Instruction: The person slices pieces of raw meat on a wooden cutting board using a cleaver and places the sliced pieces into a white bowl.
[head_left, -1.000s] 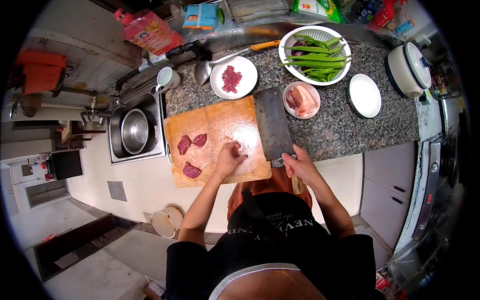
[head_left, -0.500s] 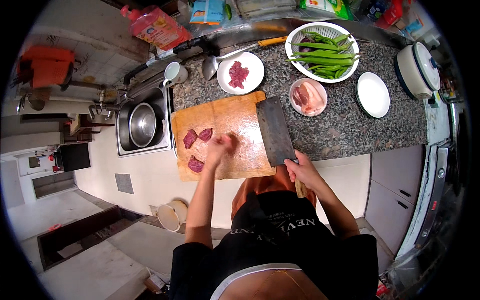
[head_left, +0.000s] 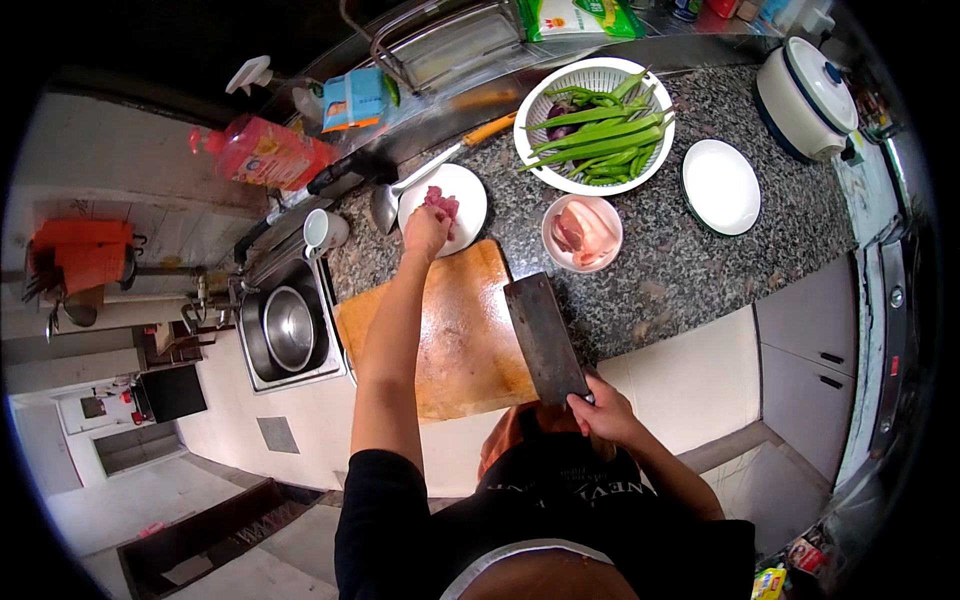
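Note:
My left hand [head_left: 427, 232] is at the near edge of a white plate [head_left: 474, 208], its fingers bent together against the small heap of sliced red meat [head_left: 440, 200]. Whatever the fingertips hold is hidden. The forearm crosses the left part of a wooden cutting board [head_left: 465, 330] and covers what lies beneath it. My right hand [head_left: 605, 410] is wrapped round the handle of a cleaver [head_left: 547, 340]. Its wide dark blade rests along the board's right edge, pointing away from me.
Right of the plate stand a white bowl of pale pink meat [head_left: 583, 233], a colander [head_left: 525, 130] of green peppers and okra, a white dish [head_left: 722, 187] and a cooker [head_left: 805, 100]. To the left are a ladle [head_left: 384, 208], a mug [head_left: 325, 232] and a sink with a steel basin [head_left: 289, 328].
My left hand has moved from the cutting board, beside three red meat pieces, up to the meat on the plate. My right hand still holds the cleaver at the board's edge. The view has shifted.

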